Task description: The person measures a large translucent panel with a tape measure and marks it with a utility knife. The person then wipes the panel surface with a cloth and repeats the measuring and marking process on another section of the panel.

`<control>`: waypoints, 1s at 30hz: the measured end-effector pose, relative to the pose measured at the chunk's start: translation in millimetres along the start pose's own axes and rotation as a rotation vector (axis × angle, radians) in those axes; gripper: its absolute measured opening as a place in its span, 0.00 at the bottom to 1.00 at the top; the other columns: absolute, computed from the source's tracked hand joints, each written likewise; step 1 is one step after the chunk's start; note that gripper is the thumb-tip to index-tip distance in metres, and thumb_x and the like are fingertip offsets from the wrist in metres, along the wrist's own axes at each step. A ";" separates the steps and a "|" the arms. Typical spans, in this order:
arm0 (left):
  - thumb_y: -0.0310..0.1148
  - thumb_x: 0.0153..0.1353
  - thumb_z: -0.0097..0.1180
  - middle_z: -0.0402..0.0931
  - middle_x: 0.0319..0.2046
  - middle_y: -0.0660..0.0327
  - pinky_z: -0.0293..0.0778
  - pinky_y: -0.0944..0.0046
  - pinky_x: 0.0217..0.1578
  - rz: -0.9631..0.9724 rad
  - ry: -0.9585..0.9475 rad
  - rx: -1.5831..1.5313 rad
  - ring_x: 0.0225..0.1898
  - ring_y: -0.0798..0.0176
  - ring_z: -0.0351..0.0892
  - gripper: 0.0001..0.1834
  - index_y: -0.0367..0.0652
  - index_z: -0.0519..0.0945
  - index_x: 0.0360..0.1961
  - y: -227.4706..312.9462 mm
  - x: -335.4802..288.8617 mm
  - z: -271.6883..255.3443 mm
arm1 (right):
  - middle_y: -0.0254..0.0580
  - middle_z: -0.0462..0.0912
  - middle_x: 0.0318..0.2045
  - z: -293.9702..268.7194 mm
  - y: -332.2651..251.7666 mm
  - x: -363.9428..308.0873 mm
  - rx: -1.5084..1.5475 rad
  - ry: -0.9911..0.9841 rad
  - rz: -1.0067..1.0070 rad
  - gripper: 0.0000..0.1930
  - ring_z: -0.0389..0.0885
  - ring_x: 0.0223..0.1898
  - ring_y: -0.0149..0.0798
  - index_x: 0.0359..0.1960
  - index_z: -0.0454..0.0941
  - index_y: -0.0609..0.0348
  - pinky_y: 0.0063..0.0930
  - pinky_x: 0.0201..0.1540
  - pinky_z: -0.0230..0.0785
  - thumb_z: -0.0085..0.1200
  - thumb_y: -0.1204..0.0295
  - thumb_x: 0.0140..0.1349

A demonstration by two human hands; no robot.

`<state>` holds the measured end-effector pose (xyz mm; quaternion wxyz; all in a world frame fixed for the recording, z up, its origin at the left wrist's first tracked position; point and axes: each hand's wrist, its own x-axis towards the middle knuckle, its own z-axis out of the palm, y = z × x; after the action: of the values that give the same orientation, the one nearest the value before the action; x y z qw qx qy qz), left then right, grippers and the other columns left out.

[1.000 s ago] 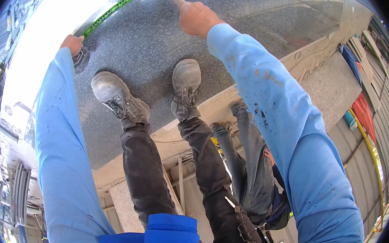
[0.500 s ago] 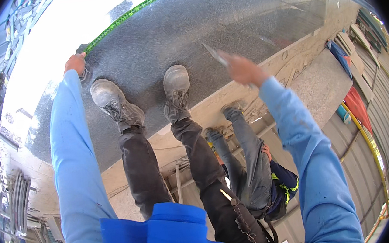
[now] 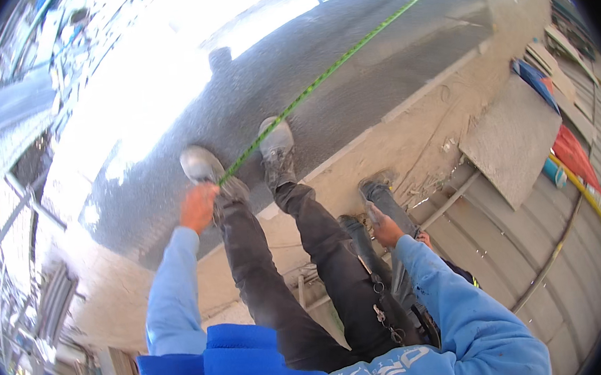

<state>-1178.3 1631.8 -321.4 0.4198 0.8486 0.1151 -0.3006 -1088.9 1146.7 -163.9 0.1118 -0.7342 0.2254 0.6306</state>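
A green measuring tape [image 3: 349,54] runs taut from my left hand [image 3: 199,206] across the dark metal sheet [image 3: 391,81] to its far right end. My left fingers are closed on the tape, just in front of my left shoe [image 3: 202,164]; its case is not clear to see. Lower down on the right, my right hand [image 3: 387,231] is closed on a thin grey pointed tool [image 3: 374,214], seen mostly end-on. That hand is away from the sheet, in front of a co-worker's trouser legs.
I stand on the sheet, my right shoe [image 3: 277,146] near the tape. A co-worker's boot [image 3: 378,182] is close behind on the right. A grey board [image 3: 513,138], red cloth [image 3: 574,154] and yellow pole [image 3: 599,213] lie at right. Metal bars [image 3: 55,301] are stacked at left.
My left hand has come back toward me and right, lifting the tape off the sheet's far side into a straight diagonal. My right hand has dropped back toward my body with the tool.
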 end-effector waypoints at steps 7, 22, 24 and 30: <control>0.37 0.64 0.42 0.76 0.32 0.46 0.68 0.50 0.39 -0.021 -0.086 -0.164 0.36 0.42 0.74 0.16 0.38 0.78 0.33 86.7 -40.0 9.6 | 0.65 0.74 0.47 12.3 113.5 -6.2 -0.063 0.324 -0.210 0.31 0.73 0.50 0.59 0.65 0.54 0.56 0.41 0.54 0.65 0.39 0.76 0.55; 0.39 0.64 0.42 0.75 0.24 0.47 0.68 0.53 0.33 0.099 -0.137 -0.146 0.28 0.46 0.75 0.18 0.36 0.77 0.27 138.5 -110.0 55.0 | 0.64 0.73 0.50 -0.4 179.0 -43.3 0.102 0.481 -0.172 0.35 0.71 0.52 0.59 0.66 0.52 0.50 0.41 0.55 0.64 0.42 0.76 0.52; 0.39 0.64 0.41 0.76 0.24 0.47 0.68 0.53 0.33 0.077 -0.162 -0.153 0.28 0.47 0.76 0.19 0.35 0.78 0.27 126.2 -115.5 78.8 | 0.63 0.73 0.49 -6.9 197.3 -23.2 0.116 0.483 -0.205 0.36 0.72 0.52 0.59 0.66 0.51 0.50 0.41 0.54 0.64 0.44 0.76 0.52; 0.40 0.64 0.40 0.78 0.27 0.46 0.70 0.51 0.37 -0.024 -0.120 0.092 0.32 0.45 0.78 0.20 0.35 0.79 0.31 107.9 -128.6 98.2 | 0.62 0.73 0.49 -21.1 237.6 74.2 0.164 0.510 -0.324 0.34 0.73 0.51 0.58 0.66 0.52 0.49 0.42 0.52 0.66 0.43 0.75 0.53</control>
<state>-1272.6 1495.4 -219.8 0.3828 0.8460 0.0859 -0.3610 -1175.0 915.7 -204.1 0.2097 -0.8837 0.1764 0.3795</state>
